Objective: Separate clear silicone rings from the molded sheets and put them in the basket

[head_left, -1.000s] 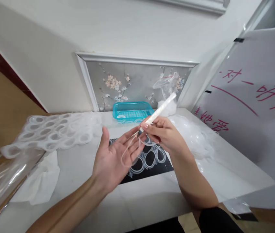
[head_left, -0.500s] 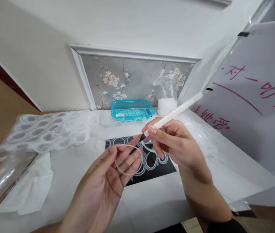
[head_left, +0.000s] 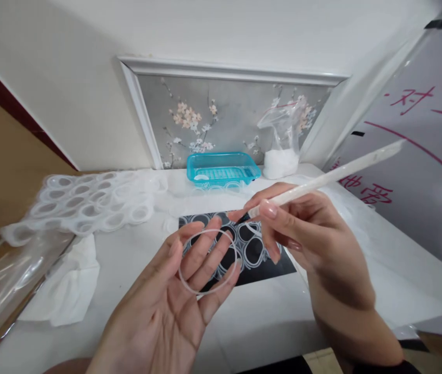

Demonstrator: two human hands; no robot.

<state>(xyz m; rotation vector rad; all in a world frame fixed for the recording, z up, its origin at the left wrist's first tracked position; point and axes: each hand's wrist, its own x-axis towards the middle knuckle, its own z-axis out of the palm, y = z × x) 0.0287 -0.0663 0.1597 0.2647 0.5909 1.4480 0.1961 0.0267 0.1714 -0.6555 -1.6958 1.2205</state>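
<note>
A thin clear ring is held by my left hand, palm up, thumb against the ring's left side and the other fingers spread beneath it. My right hand closes around a slim white-handled brush between thumb and fingers. Its dark tip points down and left, just above and right of the ring, apart from it. Below both hands lies a black mat bearing several more clear rings, partly hidden by my fingers.
A blue plastic basket stands by the wall, beside a clear bag of white material. Sheets of joined ring shapes and a crumpled white tissue lie left. A board with red writing stands right.
The brush tip has drawn away from the ring, up and right. My left fingers have spread wider under the ring, which faces me more. The view has shifted slightly.
</note>
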